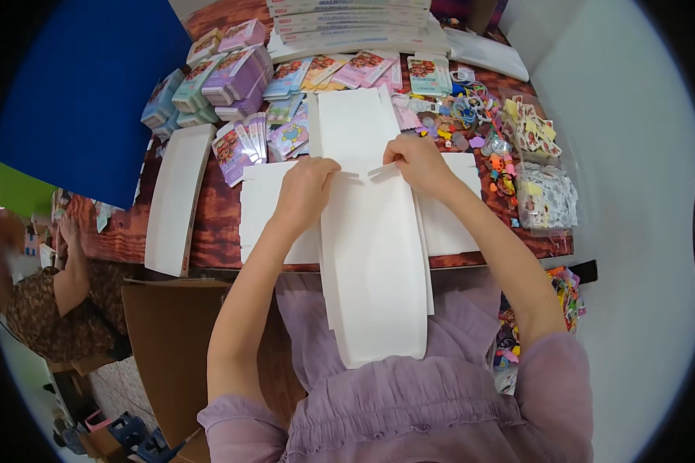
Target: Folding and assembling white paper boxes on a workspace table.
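At the near edge of the dark red wooden table (208, 231), I watch the left hand (305, 189) press flat on a white die-cut cardboard box blank (374, 270), steadying it while the right hand (417, 163) pinches a small flap (380, 170); colourful sticker packs (243, 73) crowd the far side.

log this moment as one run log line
left hand: pressing flat white cardboard box blank | right hand: pinching a flap of it | table: colourful small packs, folded white blank at left
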The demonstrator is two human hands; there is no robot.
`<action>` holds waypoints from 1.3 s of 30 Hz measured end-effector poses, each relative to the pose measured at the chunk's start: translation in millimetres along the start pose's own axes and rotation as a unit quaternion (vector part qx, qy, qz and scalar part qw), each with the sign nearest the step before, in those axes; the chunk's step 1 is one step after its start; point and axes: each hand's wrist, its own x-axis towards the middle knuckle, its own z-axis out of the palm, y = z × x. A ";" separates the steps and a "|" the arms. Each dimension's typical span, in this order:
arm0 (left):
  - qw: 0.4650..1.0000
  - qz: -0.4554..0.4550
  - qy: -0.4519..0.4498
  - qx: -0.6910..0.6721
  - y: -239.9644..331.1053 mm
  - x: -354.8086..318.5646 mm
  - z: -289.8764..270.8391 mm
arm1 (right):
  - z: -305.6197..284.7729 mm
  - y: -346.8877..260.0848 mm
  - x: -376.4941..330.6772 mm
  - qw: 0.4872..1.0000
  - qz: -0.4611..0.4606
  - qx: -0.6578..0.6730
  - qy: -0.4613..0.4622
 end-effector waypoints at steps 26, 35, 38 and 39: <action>0.965 -0.048 -0.249 -0.064 -18.4 56.6 -28.3 | -22.7 0.2 47.8 0.982 -0.058 -0.049 -0.173; 0.992 -0.020 -0.030 -0.121 -10.8 24.0 -1.4 | -4.1 -4.7 17.2 0.982 -0.136 -0.128 -0.027; 0.980 -0.058 0.081 -0.174 1.9 4.5 18.3 | 5.4 -0.2 7.4 0.972 -0.199 -0.110 0.065; 0.963 -0.084 0.137 -0.216 6.0 -0.9 22.3 | 5.9 0.2 5.7 0.971 -0.205 -0.079 0.090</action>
